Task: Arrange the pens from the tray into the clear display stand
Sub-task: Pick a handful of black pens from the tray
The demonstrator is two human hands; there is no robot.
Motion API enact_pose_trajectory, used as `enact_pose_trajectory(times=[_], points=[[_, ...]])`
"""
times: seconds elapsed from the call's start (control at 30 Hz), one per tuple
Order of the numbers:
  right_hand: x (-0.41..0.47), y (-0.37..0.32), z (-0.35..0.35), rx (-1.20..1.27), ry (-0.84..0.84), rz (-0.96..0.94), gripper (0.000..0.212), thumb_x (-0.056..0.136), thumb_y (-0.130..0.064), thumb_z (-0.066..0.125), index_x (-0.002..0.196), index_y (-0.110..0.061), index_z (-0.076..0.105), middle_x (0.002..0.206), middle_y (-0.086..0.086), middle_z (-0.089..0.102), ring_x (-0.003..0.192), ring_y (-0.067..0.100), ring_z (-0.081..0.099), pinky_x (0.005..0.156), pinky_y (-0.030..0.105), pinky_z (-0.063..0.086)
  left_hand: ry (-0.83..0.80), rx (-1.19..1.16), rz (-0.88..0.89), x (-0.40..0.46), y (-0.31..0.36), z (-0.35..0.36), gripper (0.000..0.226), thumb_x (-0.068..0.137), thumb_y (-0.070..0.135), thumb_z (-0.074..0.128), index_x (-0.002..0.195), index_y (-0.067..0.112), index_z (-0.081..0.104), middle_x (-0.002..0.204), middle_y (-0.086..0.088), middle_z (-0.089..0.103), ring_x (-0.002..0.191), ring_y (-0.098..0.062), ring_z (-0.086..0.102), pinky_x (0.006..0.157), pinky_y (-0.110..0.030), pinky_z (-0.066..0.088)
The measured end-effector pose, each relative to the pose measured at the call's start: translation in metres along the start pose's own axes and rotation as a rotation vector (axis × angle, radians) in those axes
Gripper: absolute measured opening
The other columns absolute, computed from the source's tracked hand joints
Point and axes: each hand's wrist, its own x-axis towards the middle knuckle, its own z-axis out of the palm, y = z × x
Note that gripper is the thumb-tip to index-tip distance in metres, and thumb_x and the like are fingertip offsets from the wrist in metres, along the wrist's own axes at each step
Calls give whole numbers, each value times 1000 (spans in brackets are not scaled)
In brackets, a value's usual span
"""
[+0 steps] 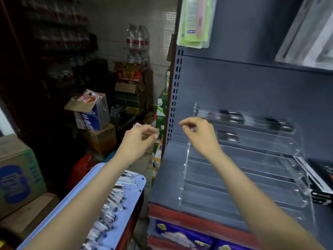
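Both hands are raised with fingers pinched: the left hand (138,139) above the blue tray (75,197) of pens (115,195), the right hand (200,134) at the clear display stand's (243,174) upper left corner. Motion blur hides whether either pinch holds anything. The stand sits on the grey shelf (165,181), with a few dark pens (232,116) in its top rows.

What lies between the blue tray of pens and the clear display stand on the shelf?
In the head view, the shelf's red front edge and bare grey shelf surface separate the blue tray from the clear display stand.
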Motion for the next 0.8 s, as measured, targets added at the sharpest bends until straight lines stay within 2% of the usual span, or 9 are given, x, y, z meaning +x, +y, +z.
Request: enact_pose_trajectory(times=[0.13,0.23,0.37,0.43,0.5,0.63,0.7,0.77,0.8], points=[[-6,-50,69,69,-105,2,22,92,-9,53,105,-16,69,105,0,66,82,5,54,66,1,36,10,124,-90,-17,-64,-52,16,91,20,59,100,13,69,90,-3,69,89,-15,63,81,-28,49],[-11,-81,128,55,-220,46,24,93,-12,52,112,-14,66,111,2,66,89,9,57,73,7,37,-42,176,-138,-24,-117,-84,19,93,19,56,103,9,68,92,-6,68,89,-19,63,77,-30,49],[-17,-97,213,-22,-402,221,27,96,-9,46,118,-8,60,119,11,63,104,26,60,93,37,48,-174,209,-176,-29,-189,-109,16,92,16,56,99,7,67,92,-10,70,89,-23,64,73,-31,47],[-22,-94,251,-72,-453,308,26,97,-8,43,116,-7,60,115,17,63,97,34,59,87,46,48,-246,212,-184,-29,-224,-114,16,92,12,54,100,7,68,98,-10,71,94,-23,64,79,-30,46],[-29,-86,282,-121,-491,395,29,98,-9,41,122,-7,57,113,20,62,89,35,57,78,44,48,-317,223,-195,-30,-256,-113,20,92,7,51,105,5,66,103,-14,70,94,-25,64,80,-29,44],[-48,-63,326,-213,-569,521,39,98,-13,45,137,-10,43,115,15,62,86,30,60,80,43,51,-521,283,-169,-36,-299,-97,30,97,5,42,122,-1,57,107,-22,58,90,-24,48,77,-24,30],[-55,-54,340,-262,-611,542,41,99,-16,46,139,-11,41,108,13,61,84,28,59,72,36,51,-583,292,-125,-34,-315,-87,36,97,7,42,132,4,50,132,-17,51,114,-28,47,88,-29,31],[-58,-47,348,-301,-646,551,43,98,-19,46,140,-10,40,129,15,53,103,30,58,85,36,49,-721,365,-57,-32,-330,-77,44,100,13,38,144,10,34,152,-9,30,138,-26,29,110,-36,27],[-60,-44,351,-310,-655,558,43,98,-19,47,140,-10,41,139,15,46,110,31,56,91,38,48,-788,413,-23,-31,-337,-72,47,101,14,35,147,14,25,156,-6,21,142,-24,22,114,-37,24]])
